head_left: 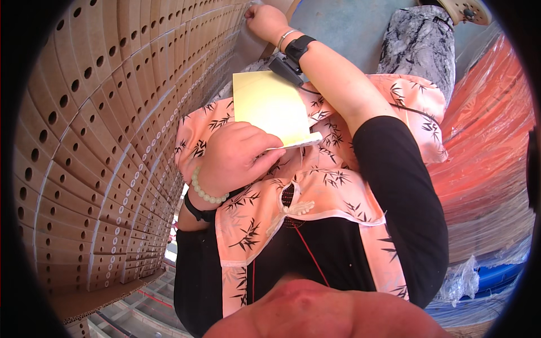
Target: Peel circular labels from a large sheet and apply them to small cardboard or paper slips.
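My left hand [242,155], with a pale beaded bracelet at the wrist, is closed on the near edge of a yellow paper sheet [267,104]. That edge curls up and shows a white side; I cannot tell whether it is one sheet or several. The paper lies over my peach apron [332,132] with its dark bamboo print. My right arm stretches far forward. At its end my right hand [266,21] has its fingers drawn together beside the far end of the cardboard stack. Whatever those fingertips hold is too small to make out.
A tall wall of stacked brown cardboard pieces [118,124] with rows of round holes rises close on my left. Film-wrapped orange goods [487,124] stand on my right, above something blue [501,280]. A black device [287,72] with a cable sits beside the paper.
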Demonstrator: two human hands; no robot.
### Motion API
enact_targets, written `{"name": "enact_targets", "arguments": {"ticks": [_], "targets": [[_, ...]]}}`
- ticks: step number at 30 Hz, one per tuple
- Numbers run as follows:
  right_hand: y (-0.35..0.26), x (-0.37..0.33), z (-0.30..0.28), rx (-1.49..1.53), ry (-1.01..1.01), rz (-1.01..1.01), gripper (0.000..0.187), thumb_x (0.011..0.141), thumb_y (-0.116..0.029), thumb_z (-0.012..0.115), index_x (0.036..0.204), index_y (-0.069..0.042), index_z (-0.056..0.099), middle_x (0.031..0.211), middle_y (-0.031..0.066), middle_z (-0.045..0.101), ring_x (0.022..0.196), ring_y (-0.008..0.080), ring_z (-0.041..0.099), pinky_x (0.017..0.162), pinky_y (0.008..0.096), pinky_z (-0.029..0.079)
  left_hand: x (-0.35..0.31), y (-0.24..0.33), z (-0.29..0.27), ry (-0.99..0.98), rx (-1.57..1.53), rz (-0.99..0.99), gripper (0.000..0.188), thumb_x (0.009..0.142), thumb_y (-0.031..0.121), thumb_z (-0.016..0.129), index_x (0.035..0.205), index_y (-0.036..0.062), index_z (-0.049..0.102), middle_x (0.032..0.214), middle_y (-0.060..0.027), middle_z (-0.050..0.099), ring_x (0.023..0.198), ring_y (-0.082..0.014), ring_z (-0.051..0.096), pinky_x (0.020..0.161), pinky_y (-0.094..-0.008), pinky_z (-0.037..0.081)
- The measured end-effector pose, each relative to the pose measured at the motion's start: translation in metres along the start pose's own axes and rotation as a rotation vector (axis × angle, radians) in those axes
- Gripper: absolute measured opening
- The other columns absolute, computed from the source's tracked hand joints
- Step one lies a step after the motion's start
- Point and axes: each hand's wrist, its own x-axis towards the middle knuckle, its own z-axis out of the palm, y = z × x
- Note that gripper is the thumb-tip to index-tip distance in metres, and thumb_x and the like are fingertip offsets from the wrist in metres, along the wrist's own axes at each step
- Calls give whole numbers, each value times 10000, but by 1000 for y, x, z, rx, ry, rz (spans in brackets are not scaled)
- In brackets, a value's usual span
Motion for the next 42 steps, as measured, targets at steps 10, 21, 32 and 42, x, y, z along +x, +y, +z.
{"name": "enact_targets", "arguments": {"ticks": [10, 21, 32, 42], "targets": [[-8, -24, 13, 282, 131, 125, 306, 836, -164, 556, 1072, -69, 725, 1023, 200, 704, 955, 383, 668, 873, 447, 523, -1, 1, -2, -8, -14, -12, 93, 781, 158, 752, 830, 108, 692, 695, -43, 618, 664, -240, 611, 617, -358, 477], [-13, -53, 37, 478, -28, -26, 779, 825, -23, 662, 1481, 89, 257, 1257, 167, 517, 898, 239, 610, 853, 323, 509, -4, 3, -1, -22, 20, -20, 101, 784, 172, 753, 830, 108, 689, 704, -43, 621, 679, -242, 613, 625, -363, 479], [12, -52, 45, 429, -36, -179, 758, 870, 16, 571, 1525, 38, 190, 1228, 155, 546, 967, 253, 591, 915, 333, 486, -4, 1, -2, -24, 6, -43, 102, 781, 162, 752, 828, 105, 682, 706, -51, 622, 681, -250, 614, 634, -371, 478], [6, -50, 28, 460, -348, -92, 810, 899, -33, 589, 1548, 19, 107, 1186, 93, 599, 950, 201, 598, 895, 296, 486, -3, -2, 1, -1, 6, -26, 117, 760, 146, 764, 828, 98, 682, 706, -56, 624, 671, -258, 608, 617, -374, 477]]}}
